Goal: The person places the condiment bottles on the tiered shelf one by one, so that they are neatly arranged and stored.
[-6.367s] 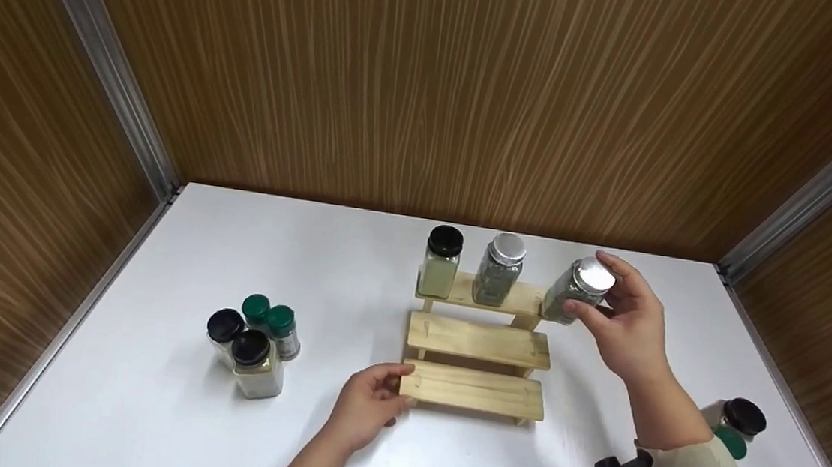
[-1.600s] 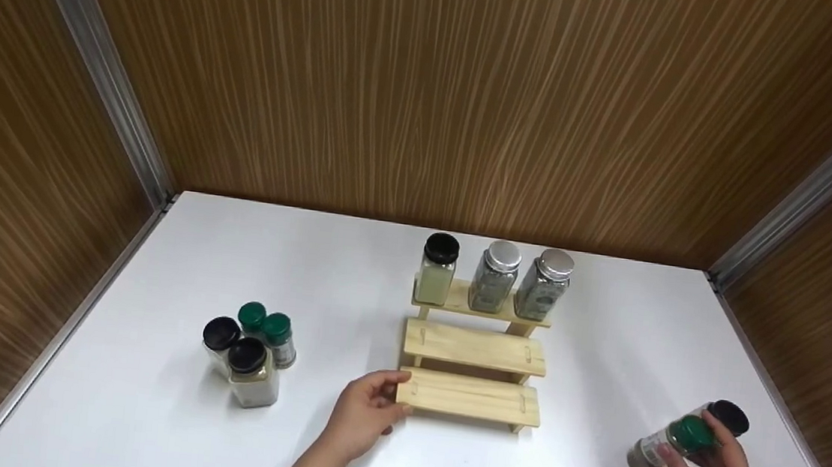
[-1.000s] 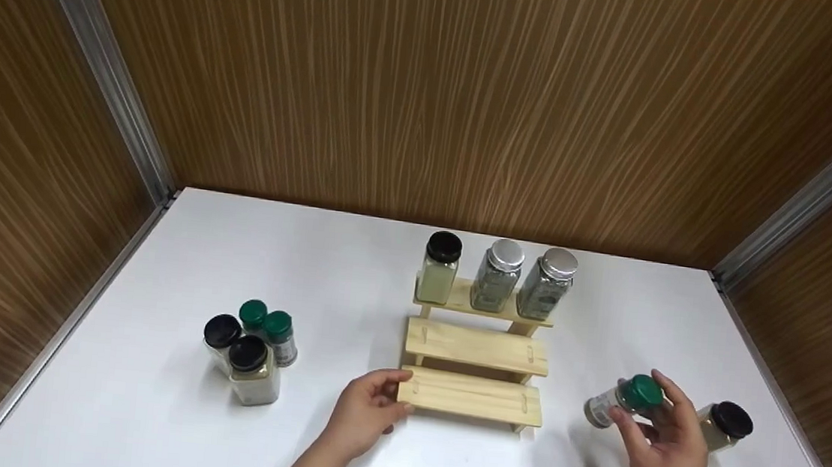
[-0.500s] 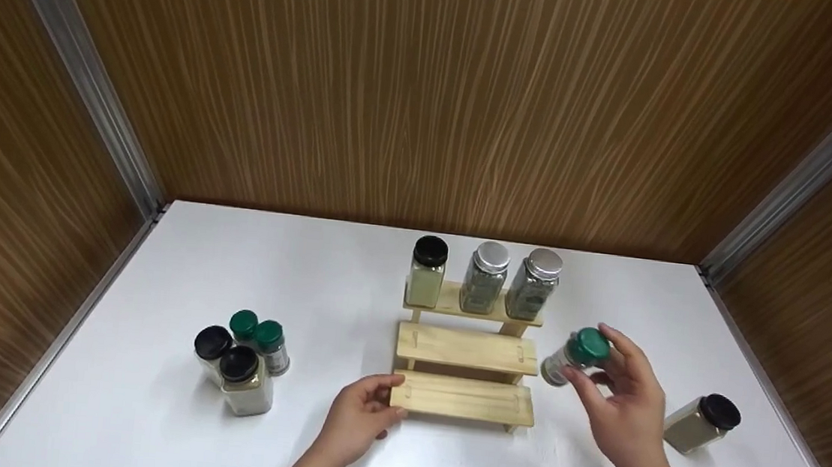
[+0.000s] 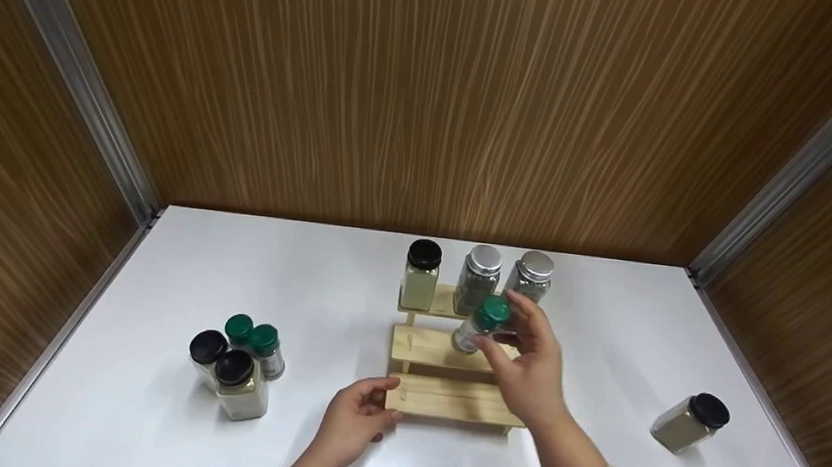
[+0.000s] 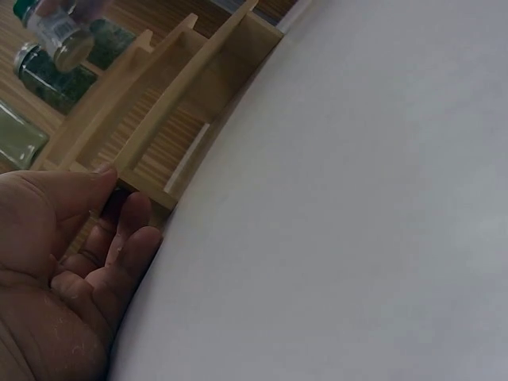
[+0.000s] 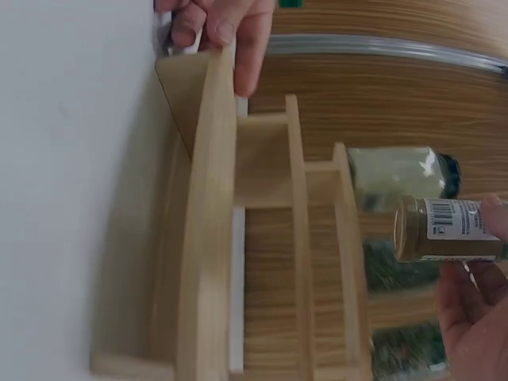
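Note:
My right hand [image 5: 532, 364] pinches a small green-capped spice jar [image 5: 480, 325] between thumb and fingers. The jar is tilted and overlaps the middle step of a three-step wooden rack [image 5: 447, 398] in the head view. In the right wrist view, its base and barcode label face the rack. At the rack's left end, my left hand [image 5: 354, 420] grips the lowest step, thumb at the front edge. Along the top step stand a black-capped jar [image 5: 420, 283] of pale powder and two silver-capped jars, the left one [image 5: 477, 284] and the right one [image 5: 532, 274], which my fingers partly cover.
Left on the white table [image 5: 109, 387] stand two black-capped jars, the front one [image 5: 242, 395] and the rear one [image 5: 208, 351], beside two green-capped jars, one of them [image 5: 267, 345] at the right. Another black-capped jar [image 5: 689, 424] stands alone on the right.
My right hand first let go of a silver-capped jar on the top step, then took the green-capped jar from the right and carried it left over the rack. My left hand keeps its grip.

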`<state>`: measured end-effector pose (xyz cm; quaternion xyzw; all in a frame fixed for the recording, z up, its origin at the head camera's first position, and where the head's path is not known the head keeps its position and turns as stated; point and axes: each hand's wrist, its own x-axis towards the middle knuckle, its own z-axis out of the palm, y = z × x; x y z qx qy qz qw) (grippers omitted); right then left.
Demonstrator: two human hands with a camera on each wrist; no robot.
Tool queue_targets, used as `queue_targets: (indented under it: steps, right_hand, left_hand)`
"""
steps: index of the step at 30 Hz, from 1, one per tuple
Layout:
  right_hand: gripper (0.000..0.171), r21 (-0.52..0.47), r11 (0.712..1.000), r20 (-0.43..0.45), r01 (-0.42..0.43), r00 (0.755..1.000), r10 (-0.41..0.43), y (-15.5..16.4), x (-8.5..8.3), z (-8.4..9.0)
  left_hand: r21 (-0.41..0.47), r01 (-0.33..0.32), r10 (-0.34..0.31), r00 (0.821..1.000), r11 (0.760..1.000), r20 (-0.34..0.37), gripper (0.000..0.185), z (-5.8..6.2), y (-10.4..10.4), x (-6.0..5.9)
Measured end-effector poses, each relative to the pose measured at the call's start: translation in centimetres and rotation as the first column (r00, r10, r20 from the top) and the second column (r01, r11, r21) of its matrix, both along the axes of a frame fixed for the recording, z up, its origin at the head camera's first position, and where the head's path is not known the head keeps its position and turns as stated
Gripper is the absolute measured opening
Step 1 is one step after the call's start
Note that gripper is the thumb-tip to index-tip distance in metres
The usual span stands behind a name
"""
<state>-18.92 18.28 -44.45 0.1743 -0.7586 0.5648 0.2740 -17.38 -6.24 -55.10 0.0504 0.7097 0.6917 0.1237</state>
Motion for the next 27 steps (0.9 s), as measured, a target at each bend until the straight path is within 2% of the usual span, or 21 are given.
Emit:
queue_targets:
  steps: [10,17,22,27]
  right_hand:
    - [0.06,0.047,0.997,0.14,-0.062,0.989,0.055,-3.3,-1.7,-0.6]
    - [0.059,0.049,0.994,0.174,-0.096,0.981,0.086,-5.3,-2.4,-1.2]
    - [0.059,0.081,0.993,0.2,-0.088,0.977,0.071,-6.1,-2.7,-1.9]
    - [0.058,0.103,0.992,0.191,-0.074,0.98,0.053,-6.4,-2.7,-2.3]
  left_hand:
    - [0.035,-0.003,0.004,1.0,0.999,-0.025,0.047,-0.1,-0.1,0.1]
    - [0.05,-0.003,0.005,0.999,0.999,-0.038,0.046,-0.2,-0.3,0.1]
    - [0.046,-0.003,0.005,0.999,0.999,-0.038,0.045,-0.3,-0.2,0.1]
    - [0.039,0.0,0.002,0.999,0.999,-0.045,0.046,-0.1,-0.2,0.1]
